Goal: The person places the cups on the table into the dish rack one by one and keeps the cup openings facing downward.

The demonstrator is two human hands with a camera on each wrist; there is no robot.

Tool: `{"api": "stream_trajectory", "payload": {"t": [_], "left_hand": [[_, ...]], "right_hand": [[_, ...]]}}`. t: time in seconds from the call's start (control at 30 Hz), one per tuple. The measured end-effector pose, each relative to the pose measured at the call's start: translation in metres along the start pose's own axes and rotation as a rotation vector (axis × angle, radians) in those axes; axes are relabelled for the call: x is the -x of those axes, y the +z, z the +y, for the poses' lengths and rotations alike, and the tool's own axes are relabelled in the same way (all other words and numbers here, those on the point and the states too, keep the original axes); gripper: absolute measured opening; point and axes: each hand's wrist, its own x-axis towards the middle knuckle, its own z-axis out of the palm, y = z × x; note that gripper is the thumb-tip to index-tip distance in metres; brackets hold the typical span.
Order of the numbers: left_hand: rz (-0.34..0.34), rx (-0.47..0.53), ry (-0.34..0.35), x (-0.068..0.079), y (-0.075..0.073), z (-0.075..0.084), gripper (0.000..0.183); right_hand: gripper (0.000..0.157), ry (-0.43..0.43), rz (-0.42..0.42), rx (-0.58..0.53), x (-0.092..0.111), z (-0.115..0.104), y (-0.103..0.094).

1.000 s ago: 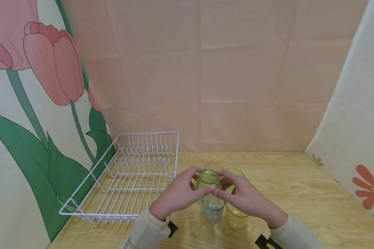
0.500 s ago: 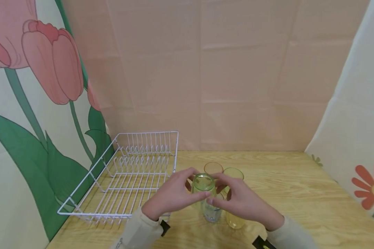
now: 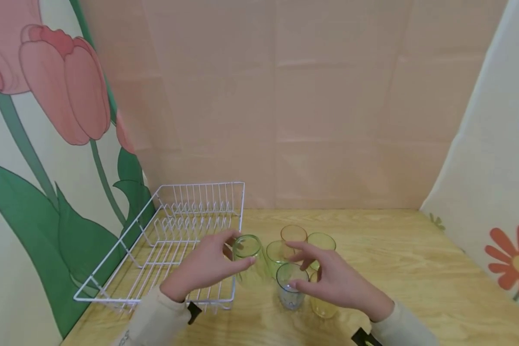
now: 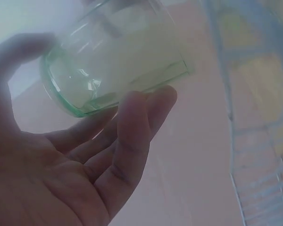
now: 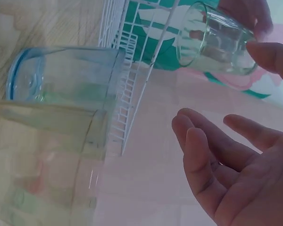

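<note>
My left hand (image 3: 207,265) holds a clear green drinking glass (image 3: 247,262) upside down above the table, beside the right edge of the rack. In the left wrist view, the thumb and fingertips grip this glass (image 4: 118,66) near its thick base. My right hand (image 3: 335,278) holds nothing; its fingers are loosely bent over a blue-rimmed glass (image 3: 291,290) and a yellow glass (image 3: 323,308), partly hiding the yellow one. Behind them stand a green glass (image 3: 277,257), another green-rimmed glass (image 3: 323,240) and an orange-rimmed glass (image 3: 294,233), all mouth up.
A white wire dish rack (image 3: 155,263) stands on the left of the wooden table (image 3: 385,259), with plate slots toward its back. A peach cloth (image 3: 268,105) hangs behind the table. Printed flower cloths (image 3: 471,202) flank both sides.
Both hands held the upturned green glass; the right hand has let go and stays over the other glasses. My left hand has carried the glass leftward toward the rack.
</note>
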Motion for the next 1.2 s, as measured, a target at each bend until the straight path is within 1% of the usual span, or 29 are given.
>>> {"api": "stream_trajectory", "payload": {"t": [0.1, 0.17, 0.27, 0.33, 0.4, 0.5, 0.6, 0.7, 0.8, 0.87, 0.93, 0.97, 1.0, 1.03, 1.2], "left_hand": [[0.023, -0.021, -0.055, -0.001, -0.014, -0.013, 0.043], [0.047, -0.061, -0.100, -0.002, -0.024, -0.021, 0.046], [0.066, -0.141, -0.168, -0.001, -0.041, -0.032, 0.055], [0.067, -0.165, -0.202, -0.001, -0.052, -0.040, 0.063], [0.048, -0.156, -0.241, -0.002, -0.064, -0.049, 0.071], [0.014, -0.101, -0.294, -0.003, -0.080, -0.065, 0.080], [-0.013, -0.075, -0.356, -0.003, -0.095, -0.080, 0.083], [-0.025, -0.051, -0.397, -0.004, -0.107, -0.094, 0.083], [-0.032, -0.058, -0.432, -0.006, -0.116, -0.107, 0.085], [-0.029, -0.082, -0.470, -0.008, -0.120, -0.116, 0.074], [-0.029, -0.114, -0.509, -0.009, -0.123, -0.125, 0.054], [-0.025, -0.134, -0.529, -0.010, -0.125, -0.129, 0.047], [-0.023, -0.154, -0.544, -0.011, -0.126, -0.134, 0.045], [-0.020, -0.175, -0.561, -0.012, -0.127, -0.138, 0.047], [-0.039, -0.246, -0.588, -0.014, -0.132, -0.154, 0.050]], "right_hand": [[0.065, 0.012, 0.007, 0.019, 0.000, 0.003, 0.000], [0.065, 0.019, 0.010, 0.027, 0.001, 0.004, 0.000], [0.065, 0.035, 0.016, 0.041, 0.002, 0.005, 0.001], [0.066, 0.049, 0.024, 0.058, 0.003, 0.005, 0.000], [0.064, 0.052, 0.035, 0.091, 0.003, 0.006, 0.000], [0.060, 0.041, 0.053, 0.146, 0.004, 0.007, 0.000], [0.057, 0.034, 0.052, 0.179, 0.004, 0.008, -0.001], [0.053, 0.035, 0.043, 0.201, 0.004, 0.008, -0.001], [0.042, 0.028, 0.045, 0.241, 0.004, 0.008, -0.002], [0.037, 0.029, 0.043, 0.255, 0.004, 0.009, -0.002], [0.033, 0.028, 0.041, 0.258, 0.005, 0.010, -0.002], [0.032, 0.029, 0.039, 0.256, 0.005, 0.010, -0.001], [0.032, 0.031, 0.037, 0.257, 0.005, 0.011, -0.001], [0.032, 0.031, 0.038, 0.263, 0.005, 0.011, 0.000], [0.031, 0.019, 0.061, 0.311, 0.005, 0.012, 0.000]]}}
